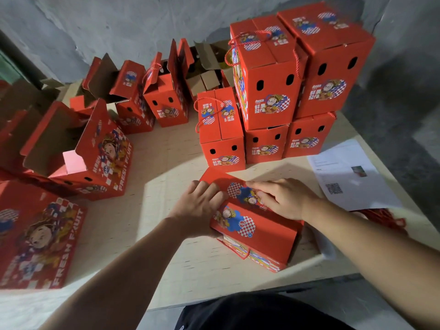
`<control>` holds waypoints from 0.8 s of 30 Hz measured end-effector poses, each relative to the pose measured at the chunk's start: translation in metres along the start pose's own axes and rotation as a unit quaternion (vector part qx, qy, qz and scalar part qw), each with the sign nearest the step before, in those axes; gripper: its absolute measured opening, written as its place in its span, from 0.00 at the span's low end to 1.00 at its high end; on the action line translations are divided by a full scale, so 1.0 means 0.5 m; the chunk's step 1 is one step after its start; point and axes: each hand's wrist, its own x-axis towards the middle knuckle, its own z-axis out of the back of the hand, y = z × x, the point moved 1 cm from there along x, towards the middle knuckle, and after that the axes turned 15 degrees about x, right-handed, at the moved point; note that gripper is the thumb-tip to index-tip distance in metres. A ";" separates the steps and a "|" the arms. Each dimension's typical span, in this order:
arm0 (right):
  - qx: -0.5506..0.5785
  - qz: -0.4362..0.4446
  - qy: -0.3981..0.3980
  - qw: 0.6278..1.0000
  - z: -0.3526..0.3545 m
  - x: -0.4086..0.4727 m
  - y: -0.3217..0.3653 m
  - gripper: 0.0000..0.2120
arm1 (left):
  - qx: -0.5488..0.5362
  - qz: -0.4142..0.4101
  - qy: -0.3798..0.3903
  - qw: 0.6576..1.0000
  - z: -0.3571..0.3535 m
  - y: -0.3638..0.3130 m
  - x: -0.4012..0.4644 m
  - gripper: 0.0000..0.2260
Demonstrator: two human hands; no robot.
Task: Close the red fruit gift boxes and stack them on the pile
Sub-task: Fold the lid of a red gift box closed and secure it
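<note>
Head view: pale plywood table point(166, 148), rough grey plaster wall point(119, 25) behind. Glossy red cardboard box point(254, 225) near centre; left hand point(202, 206) and right hand point(283, 198) press its flaps flat, fingers extended. Closed pile point(297, 86) far right; open boxes point(78, 148) left.

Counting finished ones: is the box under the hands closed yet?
Not yet: the box has its far flap raised, both hands pressing it.

Bare pale plywood tabletop point(166, 167) open mid-table; stacked closed red cardboard boxes point(285, 91) block right-rear, open-flapped red boxes point(78, 148) crowd left.
</note>
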 end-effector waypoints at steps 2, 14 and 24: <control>-0.005 0.017 0.005 1.000 -0.001 0.000 0.002 0.23 | 0.011 0.003 0.005 1.000 -0.003 -0.006 -0.009 0.44; 0.001 -0.069 0.087 0.994 -0.023 -0.009 0.005 0.35 | -0.089 0.055 0.169 0.980 -0.019 -0.024 0.000 0.64; -0.031 -0.130 0.219 0.966 0.018 0.018 0.055 0.42 | -0.024 0.054 0.015 0.998 -0.006 -0.036 -0.047 0.42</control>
